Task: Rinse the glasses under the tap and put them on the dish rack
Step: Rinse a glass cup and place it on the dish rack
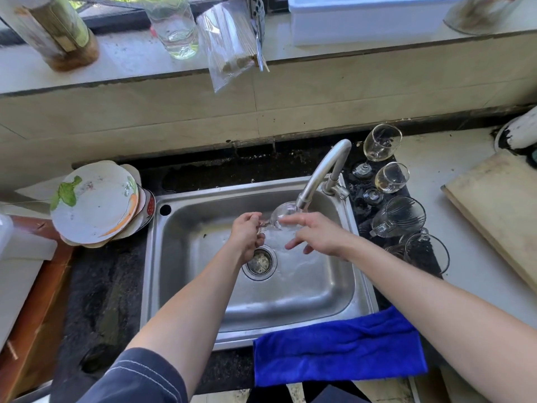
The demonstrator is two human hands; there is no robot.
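Note:
A clear wine glass (281, 216) lies on its side under the spout of the steel tap (325, 173), over the sink (290, 298). My left hand (248, 234) grips its stem and foot. My right hand (316, 235) has its fingers spread, and they touch the bowl of the glass. Water runs onto the sink floor near the drain (259, 263). Several more glasses stand or lie on the dark counter right of the sink: two wine glasses (379, 144), a handled mug (399, 218) and a tumbler (425, 253). No dish rack shows.
A stack of plates (96, 203) sits left of the sink. A blue cloth (337, 349) hangs over the sink's front edge. A wooden board (499, 210) lies at the right. On the windowsill stand a jar (174, 27), a plastic bag (229, 45) and a white box (363, 18).

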